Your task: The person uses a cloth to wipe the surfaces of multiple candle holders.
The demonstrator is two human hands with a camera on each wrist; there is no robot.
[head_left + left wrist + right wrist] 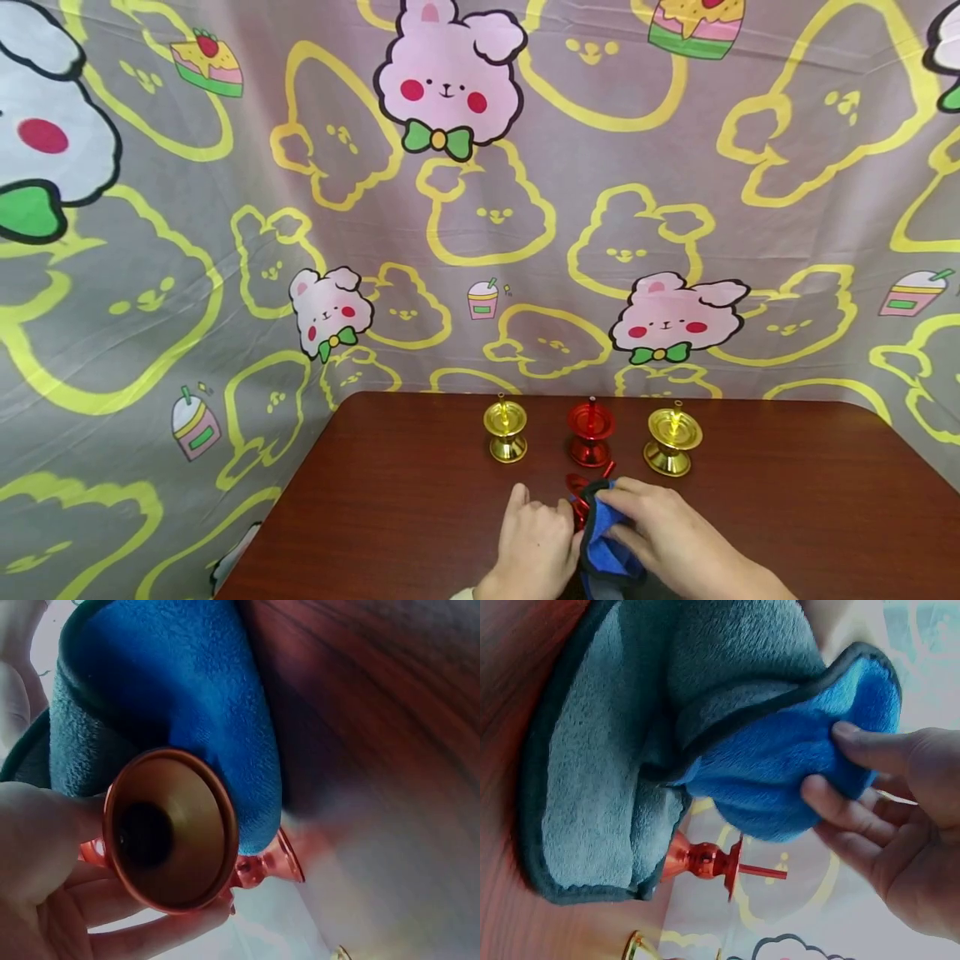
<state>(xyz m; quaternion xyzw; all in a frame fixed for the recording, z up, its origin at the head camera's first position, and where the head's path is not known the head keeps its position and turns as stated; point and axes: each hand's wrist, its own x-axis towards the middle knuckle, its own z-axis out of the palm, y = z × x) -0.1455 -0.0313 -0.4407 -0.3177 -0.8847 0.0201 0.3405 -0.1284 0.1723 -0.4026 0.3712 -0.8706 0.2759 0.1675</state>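
The person's bare left hand (pixel 534 546), its back turned upward, curls its fingers (pixel 161 932) in a grip; the bare right hand (pixel 660 518) (its uncovered forearm (pixel 738 567) slants in from the lower right) pinches with bent fingers and thumb (pixel 881 750).

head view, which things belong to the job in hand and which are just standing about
In the job:
- red holder, gripped by the left hand
- blue-and-grey cloth, pinched by the right hand

Seemingly just standing about:
- left gold holder
- second red holder
- right gold holder
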